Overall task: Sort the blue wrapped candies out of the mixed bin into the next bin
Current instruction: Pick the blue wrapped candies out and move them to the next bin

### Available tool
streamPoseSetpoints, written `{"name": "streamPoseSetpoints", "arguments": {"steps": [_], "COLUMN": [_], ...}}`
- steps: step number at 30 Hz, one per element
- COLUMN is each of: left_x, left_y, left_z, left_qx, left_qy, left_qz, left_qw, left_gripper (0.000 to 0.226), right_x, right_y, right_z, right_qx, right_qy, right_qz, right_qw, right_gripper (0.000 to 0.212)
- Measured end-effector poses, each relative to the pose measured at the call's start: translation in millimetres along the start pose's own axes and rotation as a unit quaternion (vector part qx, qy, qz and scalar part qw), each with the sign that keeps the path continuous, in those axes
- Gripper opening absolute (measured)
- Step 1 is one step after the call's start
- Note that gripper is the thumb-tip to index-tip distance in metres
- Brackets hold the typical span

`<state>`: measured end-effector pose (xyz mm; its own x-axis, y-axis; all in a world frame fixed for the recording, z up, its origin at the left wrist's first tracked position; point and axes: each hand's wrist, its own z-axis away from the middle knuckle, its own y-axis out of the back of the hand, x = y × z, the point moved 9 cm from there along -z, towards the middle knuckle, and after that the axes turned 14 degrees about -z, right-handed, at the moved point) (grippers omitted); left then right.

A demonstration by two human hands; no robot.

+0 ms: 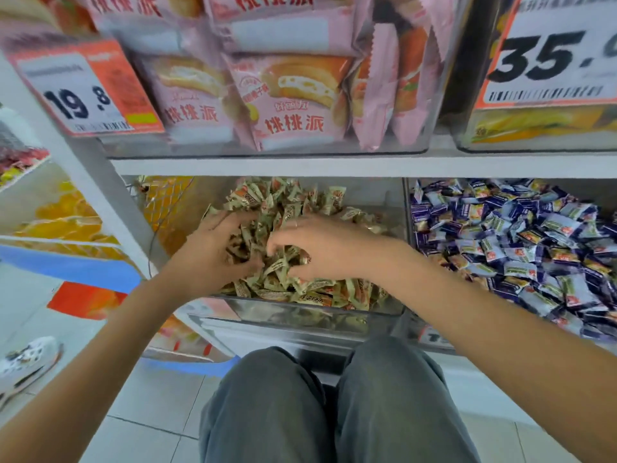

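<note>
The mixed bin point(300, 310) is a clear box on the lower shelf, heaped with green-and-beige wrapped candies point(290, 202). I see no blue wrapper on the surface of this heap. My left hand point(213, 248) lies spread on the left side of the pile, its fingers pushed in among the wrappers. My right hand point(320, 248) sits just right of it with its fingers curled down into the candies; the fingertips are buried, so I cannot see whether they pinch one. The bin to the right holds the blue wrapped candies point(521, 248).
A white shelf board point(300, 167) runs close above both bins, carrying a clear box of pink snack packs point(280, 95) and price cards point(90, 91). My knees in grey trousers point(334, 402) are in front of the shelf. A shoe point(26, 365) stands on the floor at left.
</note>
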<state>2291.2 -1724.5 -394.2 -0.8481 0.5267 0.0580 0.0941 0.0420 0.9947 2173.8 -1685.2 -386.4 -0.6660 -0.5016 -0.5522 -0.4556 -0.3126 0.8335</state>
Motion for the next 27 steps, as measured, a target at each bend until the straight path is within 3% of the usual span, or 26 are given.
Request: {"name": "streamPoseSetpoints", "arguments": {"steps": [3,5,9,13,17,23,25,27], "left_x": [5,4,0,-31,-40,-43,-41,-39], "left_y": [-20,-37,-31,-9,-7,-14,-17,-19], "left_z": [-5,-9,-19,-17,-13,-8,-7,-5], "left_qx": [-0.058,-0.125,-0.103,-0.031,-0.017,0.012,0.014,0.022], "left_qy": [-0.052,-0.028,-0.024,0.004,-0.007,0.014,0.021,0.031], "left_qz": [-0.084,-0.125,-0.167,-0.181,-0.175,-0.139,-0.121,-0.101], "left_qw": [0.993,0.984,0.980,0.983,0.984,0.990,0.992,0.994], "left_gripper": [0.098,0.103,0.088,0.050,0.048,0.046,0.046,0.045], "right_x": [21,33,39,63,88,98,90,76], "right_y": [-48,-60,-53,-39,-23,-8,-6,-2], "right_z": [-29,-34,-32,-19,-10,7,15,15], "right_qx": [-0.146,-0.163,-0.121,-0.169,-0.218,-0.335,-0.378,-0.378], "right_qy": [-0.078,-0.098,-0.075,-0.088,-0.165,-0.239,-0.258,-0.246], "right_qz": [0.082,0.137,0.173,0.218,0.182,0.169,0.107,0.024], "right_qw": [0.983,0.972,0.975,0.957,0.944,0.896,0.883,0.892], "right_gripper": [0.079,0.086,0.065,0.047,0.050,0.062,0.066,0.061]}}
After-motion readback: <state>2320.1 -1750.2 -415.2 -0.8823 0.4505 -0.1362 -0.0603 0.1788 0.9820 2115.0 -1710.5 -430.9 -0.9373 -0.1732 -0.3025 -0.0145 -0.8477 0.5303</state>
